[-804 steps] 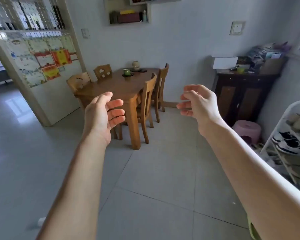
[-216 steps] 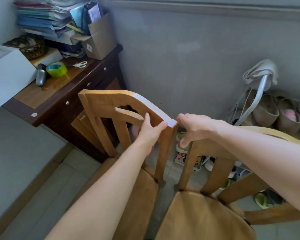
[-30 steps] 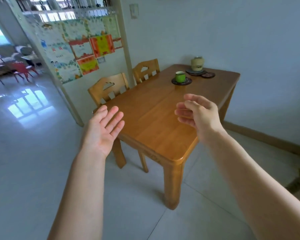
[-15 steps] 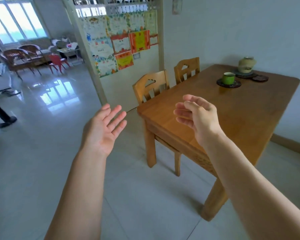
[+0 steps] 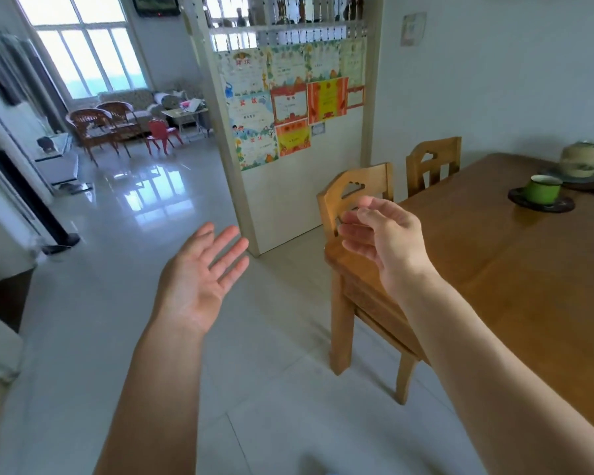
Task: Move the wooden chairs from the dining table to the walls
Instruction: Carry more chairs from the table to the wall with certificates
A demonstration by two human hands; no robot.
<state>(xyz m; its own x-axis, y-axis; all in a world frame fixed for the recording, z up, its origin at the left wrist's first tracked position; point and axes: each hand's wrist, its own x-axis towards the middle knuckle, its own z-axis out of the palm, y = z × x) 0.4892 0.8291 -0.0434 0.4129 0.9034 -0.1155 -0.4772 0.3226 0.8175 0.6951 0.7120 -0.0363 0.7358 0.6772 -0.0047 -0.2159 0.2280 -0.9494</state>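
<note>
Head view: two chairs sit tucked at the table's (image 5: 515, 269) far-left side, near chair (image 5: 355, 190) just beyond the table corner, far chair (image 5: 432, 162) behind it along the same edge. Right hand (image 5: 384, 241), fingers loosely curled and empty, hovers before the near chair's backrest, whose top rail runs parallel to the table edge. Left hand (image 5: 199, 279), open and empty, hangs left of the table, farther off. Right hand likely arrives first.

two wooden chairs stand upright, tucked under the table's (image 5: 515, 269) left side. near chair (image 5: 352, 197): cutout backrest, seat under the tabletop. far chair (image 5: 432, 162): same design, just beyond it.
</note>
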